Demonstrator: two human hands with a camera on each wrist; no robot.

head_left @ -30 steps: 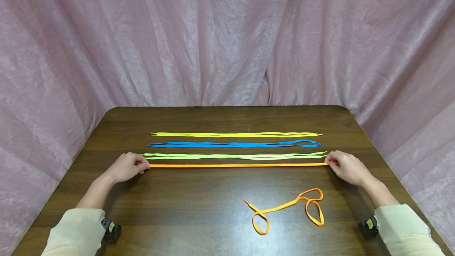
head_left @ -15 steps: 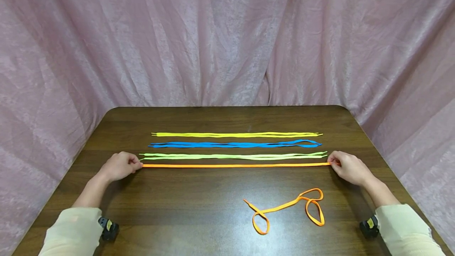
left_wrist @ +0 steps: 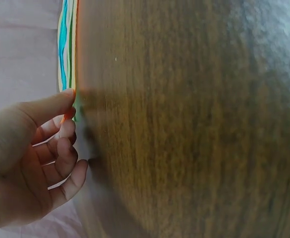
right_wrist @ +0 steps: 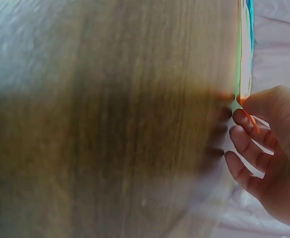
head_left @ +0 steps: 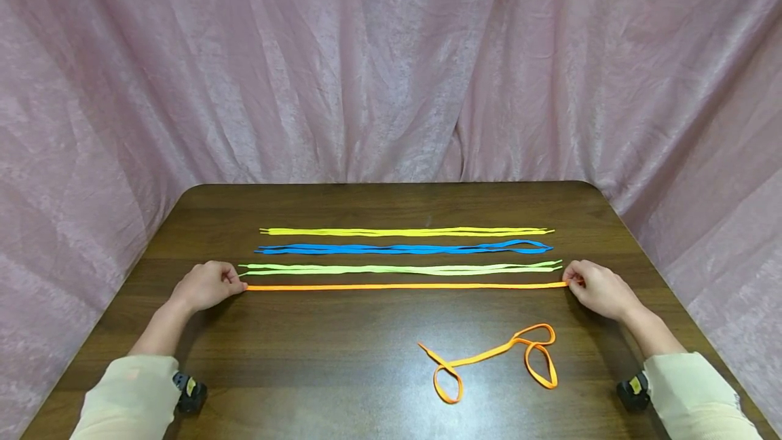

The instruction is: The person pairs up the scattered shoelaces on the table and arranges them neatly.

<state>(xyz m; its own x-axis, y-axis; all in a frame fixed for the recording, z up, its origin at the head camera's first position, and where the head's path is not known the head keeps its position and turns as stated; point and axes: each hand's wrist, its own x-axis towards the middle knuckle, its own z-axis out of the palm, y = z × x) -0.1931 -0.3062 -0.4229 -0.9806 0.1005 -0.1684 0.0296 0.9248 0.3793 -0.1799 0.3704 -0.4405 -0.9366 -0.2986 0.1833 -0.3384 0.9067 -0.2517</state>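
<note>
An orange shoelace point(head_left: 403, 286) stretches straight across the table, parallel to the light green laces and just nearer to me. At its left end, my left hand point(head_left: 208, 285) pinches it between thumb and index finger. My right hand point(head_left: 600, 288) pinches the other end the same way, and a short orange tip point(right_wrist: 254, 125) pokes out past the fingers in the right wrist view. Both hands sit low over the wood. A second orange shoelace point(head_left: 482, 356) lies loosely looped, closer to me and right of centre.
Beyond the stretched lace, light green laces point(head_left: 391, 268), blue laces point(head_left: 397, 248) and yellow laces point(head_left: 403, 231) lie in straight rows on the brown wooden table point(head_left: 293, 372). Pink curtains point(head_left: 342, 66) hang behind the table and at both sides.
My left hand has moved left overall, and my right hand slightly right, with more lace showing between them. Over the last half second the lace has come slightly nearer to me.
</note>
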